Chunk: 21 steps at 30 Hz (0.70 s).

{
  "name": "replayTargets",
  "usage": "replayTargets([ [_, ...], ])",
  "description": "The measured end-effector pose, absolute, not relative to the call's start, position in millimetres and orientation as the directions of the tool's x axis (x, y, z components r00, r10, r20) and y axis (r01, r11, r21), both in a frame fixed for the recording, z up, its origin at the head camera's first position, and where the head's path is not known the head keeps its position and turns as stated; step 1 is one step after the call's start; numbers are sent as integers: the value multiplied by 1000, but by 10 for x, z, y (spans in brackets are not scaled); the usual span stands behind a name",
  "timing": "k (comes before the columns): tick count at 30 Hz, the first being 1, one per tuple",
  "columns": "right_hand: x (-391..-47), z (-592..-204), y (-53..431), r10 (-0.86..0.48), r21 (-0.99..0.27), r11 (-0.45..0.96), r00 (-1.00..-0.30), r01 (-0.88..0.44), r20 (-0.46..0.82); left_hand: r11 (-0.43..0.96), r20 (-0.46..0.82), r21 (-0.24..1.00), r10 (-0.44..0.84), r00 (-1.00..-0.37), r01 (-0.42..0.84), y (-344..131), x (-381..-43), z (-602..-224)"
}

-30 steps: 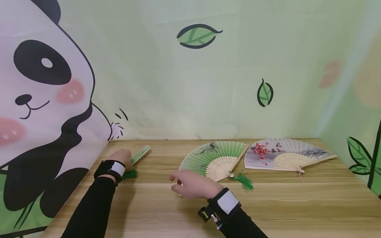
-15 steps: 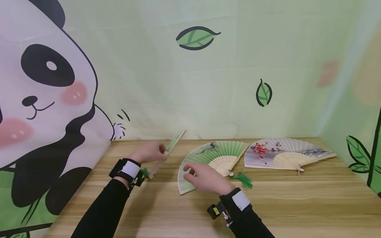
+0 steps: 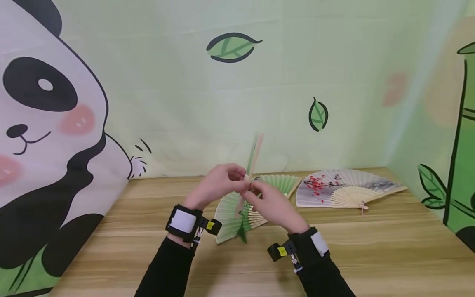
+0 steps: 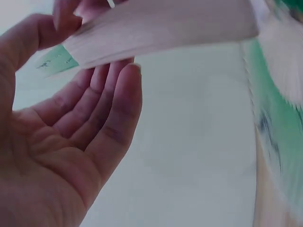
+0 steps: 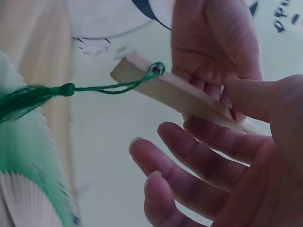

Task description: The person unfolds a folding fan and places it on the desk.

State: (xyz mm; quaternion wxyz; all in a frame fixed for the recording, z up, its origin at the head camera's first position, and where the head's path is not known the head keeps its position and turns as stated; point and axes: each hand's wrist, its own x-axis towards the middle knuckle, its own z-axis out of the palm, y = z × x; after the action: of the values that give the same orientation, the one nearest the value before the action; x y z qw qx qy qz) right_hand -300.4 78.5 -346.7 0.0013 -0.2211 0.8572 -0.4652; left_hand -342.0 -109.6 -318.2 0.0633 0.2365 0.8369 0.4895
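A folded hand fan (image 3: 253, 154), green with pale ribs, stands nearly upright above the table between both hands. My left hand (image 3: 217, 185) pinches it near its middle, thumb on one side and fingers on the other, as the left wrist view also shows. Close against those fingertips, my right hand (image 3: 272, 206) pinches the ribs (image 5: 175, 92) between thumb and index finger, its other fingers loosely bent. From a ring at the rib end hangs a green tassel (image 5: 28, 104). Behind the hands a spread green fan (image 3: 227, 216) lies on the table, partly covered by them.
To the right lies a spread grey-purple fan (image 3: 308, 196) with red blossoms, near the back of the wooden table (image 3: 356, 255). A printed cloth backdrop (image 3: 178, 103) with a panda rises along the table's back and left edges.
My left hand has picked up the folded fan at the far left and carried it right, turning it upright. The right hand has moved slightly and now grips it too.
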Motion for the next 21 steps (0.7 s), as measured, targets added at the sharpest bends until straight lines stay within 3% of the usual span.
replayTargets([
  [6,-2982,-3320,1070,-338,-757,523,-911,-391,237,239,185,922,421,-888,305,-751,-3345,-3229],
  [13,-2941,-3188,1332,-301,-802,484,-928,-349,221,-51,211,977,393,-895,208,-470,-3306,-3333],
  [21,-2917,-3154,1457,-267,-796,505,-937,-335,225,-80,246,969,319,-915,232,-341,-3256,-3369],
])
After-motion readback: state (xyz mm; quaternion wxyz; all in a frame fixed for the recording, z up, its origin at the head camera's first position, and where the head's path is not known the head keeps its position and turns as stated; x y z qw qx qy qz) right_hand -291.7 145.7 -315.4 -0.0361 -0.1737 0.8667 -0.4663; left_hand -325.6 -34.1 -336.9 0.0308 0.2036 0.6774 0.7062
